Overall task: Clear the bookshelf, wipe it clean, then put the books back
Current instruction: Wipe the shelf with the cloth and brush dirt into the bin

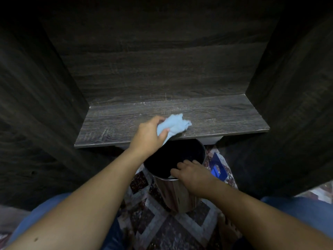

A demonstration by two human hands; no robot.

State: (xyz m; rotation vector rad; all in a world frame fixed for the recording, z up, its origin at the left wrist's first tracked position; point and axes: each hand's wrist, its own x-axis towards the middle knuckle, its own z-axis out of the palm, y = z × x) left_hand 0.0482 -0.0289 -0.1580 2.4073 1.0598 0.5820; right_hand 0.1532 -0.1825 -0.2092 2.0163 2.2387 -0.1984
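The cloth (173,124) lies bunched on the front half of the shelf board (216,116), near its middle, pinched in the left hand (146,137). The thumb presses over it and the fingers curl behind it. Its free end spills right of the hand onto the board.

The right hand (191,175) is lower and nearer the body, its fingers hooked over the near rim of a bin (176,193), which stands on the rug (162,228) just below the board's front edge.

The bookshelf (153,69) is dark grey-brown wood grain, with 2 side walls and a flat back panel. Pale scuffs and specks mark the bare board. The cloth is pale blue, soft and crumpled. The bin is a round cylinder, shiny metal outside and black inside. The rug has a diamond pattern.
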